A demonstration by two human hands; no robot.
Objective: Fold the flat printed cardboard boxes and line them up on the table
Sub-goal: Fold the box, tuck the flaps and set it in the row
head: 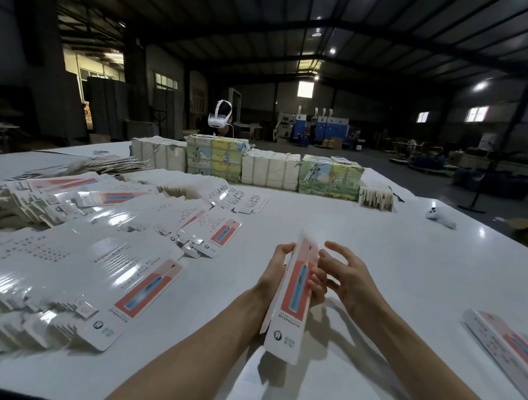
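I hold one long white box (291, 316) with a red and blue print, tilted upright above the white table (375, 250). My left hand (276, 270) grips its left edge near the top. My right hand (338, 275) is on its right side, fingers spread, fingertips touching the printed face. A big fanned pile of flat printed boxes (81, 270) covers the table's left half. A folded box (510, 340) lies flat at the right edge.
Bundled stacks of white and green printed cartons (270, 170) form a row across the far side. A person wearing a white headset (219, 117) sits behind them. A small white controller (440, 215) lies far right. The dark warehouse floor lies beyond.
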